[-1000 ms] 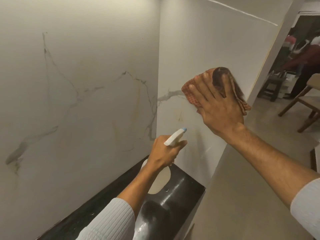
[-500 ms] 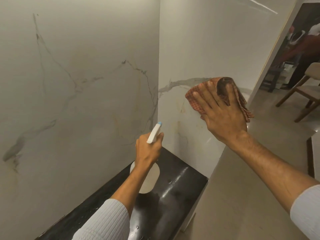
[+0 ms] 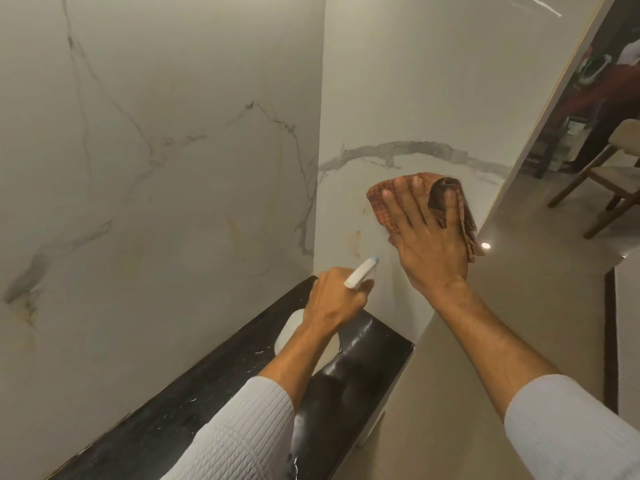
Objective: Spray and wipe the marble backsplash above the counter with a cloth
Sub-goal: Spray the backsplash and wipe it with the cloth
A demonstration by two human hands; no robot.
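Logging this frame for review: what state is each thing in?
cloth: bunched, pressed against the marble backsplash
right hand: fingers straight, pressing the cloth
spray bottle: gripped at the neck, nozzle toward the backsplash
left hand: grips the spray bottle
counter: speckled with droplets

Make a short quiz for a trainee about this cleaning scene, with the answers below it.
1. True or false: the right hand presses the cloth flat against the marble backsplash.
2. Which hand grips the spray bottle? A) left B) right C) neither
3. Fill in: the counter under the backsplash is ___ in colour.
Key: 1 true; 2 A, the left hand; 3 black.
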